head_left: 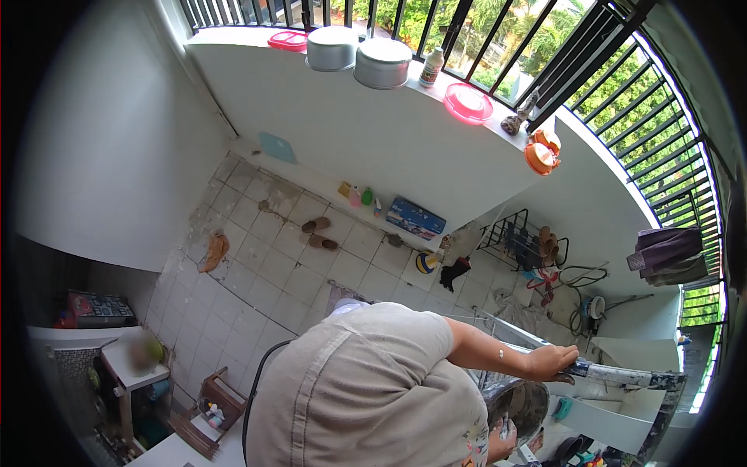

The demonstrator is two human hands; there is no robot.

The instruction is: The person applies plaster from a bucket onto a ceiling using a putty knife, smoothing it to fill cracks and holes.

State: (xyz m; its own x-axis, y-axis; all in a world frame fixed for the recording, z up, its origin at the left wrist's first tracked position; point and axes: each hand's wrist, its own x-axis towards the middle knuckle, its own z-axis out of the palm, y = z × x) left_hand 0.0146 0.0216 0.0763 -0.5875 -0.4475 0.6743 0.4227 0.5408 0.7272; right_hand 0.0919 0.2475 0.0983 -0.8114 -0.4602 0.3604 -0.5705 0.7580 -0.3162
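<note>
A bent torso in a beige shirt fills the lower middle. From it my left hand [552,363] reaches right, its fingers wrapped round the end of a stained grey frame [622,376]. Lower down, my right hand [502,442] is closed beside a dark round basin [532,403]. Something small and pale shows at its fingers, too unclear to name. The shirt partly hides this hand and its wrist.
Metal pots [383,64] and pink lids [468,103] line the ledge under the barred window. Sandals [316,225], a blue box [415,218] and a ball [425,263] lie on the tiled floor. A wooden chair [221,397] stands lower left; a black rack [517,241] stands right.
</note>
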